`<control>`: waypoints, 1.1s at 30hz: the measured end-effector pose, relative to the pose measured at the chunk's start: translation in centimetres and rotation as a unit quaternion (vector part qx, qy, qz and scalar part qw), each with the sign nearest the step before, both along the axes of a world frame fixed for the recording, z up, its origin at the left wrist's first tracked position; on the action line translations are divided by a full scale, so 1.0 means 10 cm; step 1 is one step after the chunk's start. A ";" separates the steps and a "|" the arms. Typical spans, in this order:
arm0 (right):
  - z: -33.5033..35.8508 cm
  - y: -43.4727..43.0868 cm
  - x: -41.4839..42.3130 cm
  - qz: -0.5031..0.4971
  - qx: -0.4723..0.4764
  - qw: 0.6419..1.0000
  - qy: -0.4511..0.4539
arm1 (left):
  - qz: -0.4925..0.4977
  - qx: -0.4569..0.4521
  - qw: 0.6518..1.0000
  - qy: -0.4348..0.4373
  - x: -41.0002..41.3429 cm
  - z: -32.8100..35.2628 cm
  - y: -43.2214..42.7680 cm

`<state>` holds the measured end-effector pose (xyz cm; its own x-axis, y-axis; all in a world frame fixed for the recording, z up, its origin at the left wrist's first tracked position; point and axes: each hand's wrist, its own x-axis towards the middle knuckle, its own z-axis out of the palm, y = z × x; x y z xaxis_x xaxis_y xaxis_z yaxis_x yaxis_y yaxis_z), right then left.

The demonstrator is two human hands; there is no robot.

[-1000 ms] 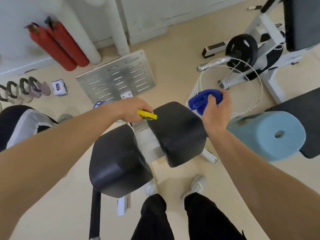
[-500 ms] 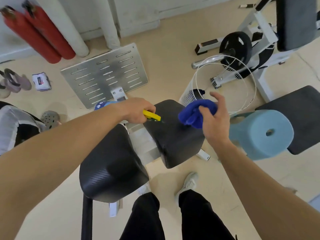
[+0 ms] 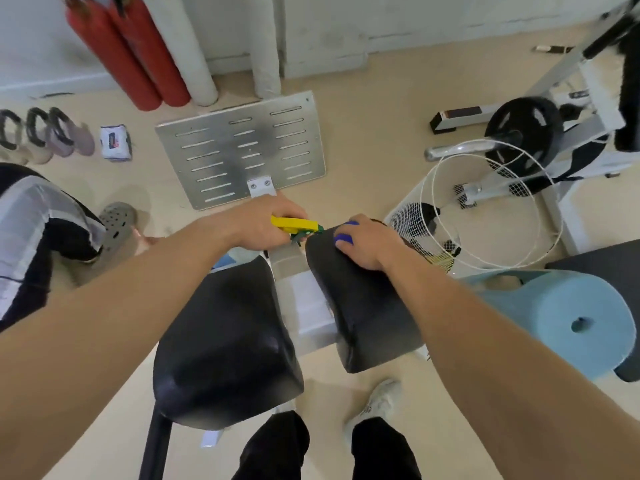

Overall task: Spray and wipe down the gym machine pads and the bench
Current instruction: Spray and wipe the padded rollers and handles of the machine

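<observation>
Head view: the right hand (image 3: 367, 242) clutches a blue cloth (image 3: 343, 241), pressing it onto the far end of the right pad (image 3: 367, 306). Just left, the left hand (image 3: 263, 220) grips a spray bottle (image 3: 294, 224) above the gap beside the left pad (image 3: 225, 341). A foam roll (image 3: 561, 317) and wire basket (image 3: 408, 213) crowd the right.

Two pads sit side by side at centre — the left pad (image 3: 225, 341) and the right pad (image 3: 367, 306). At the right pad's far end the right hand (image 3: 367, 242) grips a cloth (image 3: 343, 239); just left of it, the left hand (image 3: 263, 220) holds a spray bottle (image 3: 294, 225). Behind lies a footplate (image 3: 239, 150); to the right, a wire basket (image 3: 485, 209) and foam roll (image 3: 568, 323).
</observation>
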<state>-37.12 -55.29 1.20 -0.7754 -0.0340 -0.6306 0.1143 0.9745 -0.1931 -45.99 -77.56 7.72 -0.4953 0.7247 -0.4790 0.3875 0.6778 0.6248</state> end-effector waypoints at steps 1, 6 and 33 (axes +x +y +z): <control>0.05 -0.03 0.07 0.000 -0.019 1.000 0.012 | -0.009 -0.002 1.000 0.009 -0.01 -0.03 -0.01; 0.59 -0.08 0.87 0.043 -0.123 0.988 0.078 | 0.002 0.002 1.000 -0.003 -0.07 0.01 -0.05; 0.90 -0.20 2.03 -0.062 -0.049 0.993 0.084 | -0.232 -0.086 0.968 0.040 1.01 0.62 -0.02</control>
<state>-16.79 -57.32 10.15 -0.8718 0.0142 -0.4896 0.1909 0.9305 -0.3128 -35.94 -77.72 13.90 -0.1764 0.7907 -0.5863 0.7168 0.5114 0.4740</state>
